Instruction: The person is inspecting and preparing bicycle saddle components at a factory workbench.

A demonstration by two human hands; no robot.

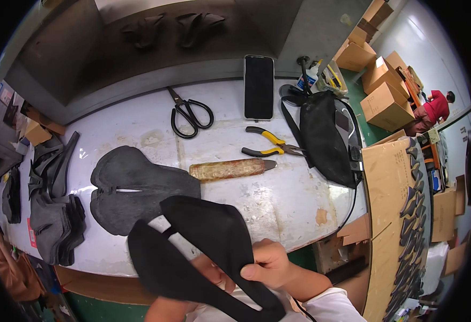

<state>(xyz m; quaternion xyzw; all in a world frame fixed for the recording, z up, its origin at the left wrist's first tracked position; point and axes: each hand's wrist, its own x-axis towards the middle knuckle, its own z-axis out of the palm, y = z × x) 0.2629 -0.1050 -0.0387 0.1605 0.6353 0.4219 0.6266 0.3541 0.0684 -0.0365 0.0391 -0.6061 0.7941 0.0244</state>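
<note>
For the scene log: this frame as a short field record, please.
Held: black saddle-shaped piece, slotted down its middle
Right hand: thumb on the piece's right side
Left hand: behind the piece, partly hidden
Surface: white table
Tools: scissors, yellow-and-black pliers, tape-wrapped tool
Also on table: grey saddle-shaped pieces, phone with dark screen

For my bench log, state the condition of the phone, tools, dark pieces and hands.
Phone: screen dark
Scissors: handles apart
Pliers: handles apart
Wrapped-handle tool: tip uncovered
Grey slotted piece: laid down
Grey pile: stacked
Black slotted piece: held up
Right hand: closed on it
Left hand: partly hidden
</note>
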